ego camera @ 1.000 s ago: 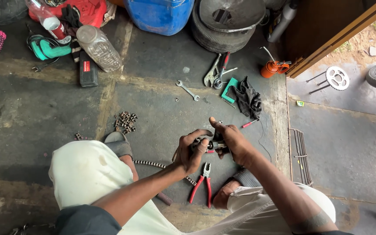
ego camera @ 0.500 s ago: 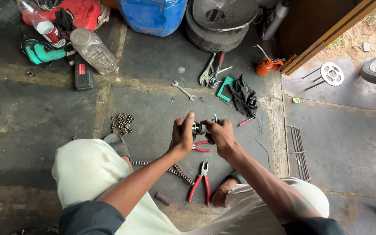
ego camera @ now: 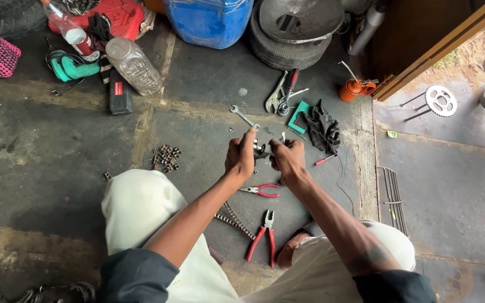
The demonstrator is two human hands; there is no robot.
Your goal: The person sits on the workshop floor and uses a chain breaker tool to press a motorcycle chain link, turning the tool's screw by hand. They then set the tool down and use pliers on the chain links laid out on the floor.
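Hands (ego camera: 265, 154) raised, part (ego camera: 260, 149) seemingly between grips.

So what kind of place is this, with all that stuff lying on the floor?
Most likely a small repair workshop for motorbikes or bicycles. Pliers and a spanner lie on the stained concrete floor, a drive chain runs past the person's knee, and a toothed sprocket sits by the doorway.

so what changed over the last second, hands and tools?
Both hands rose up and away from the person's lap. The left hand and right hand kept hold of the small dark metal part between them; nothing was let go. The two red-handled pliers, length of chain and steel spanner lie on the concrete floor as before.
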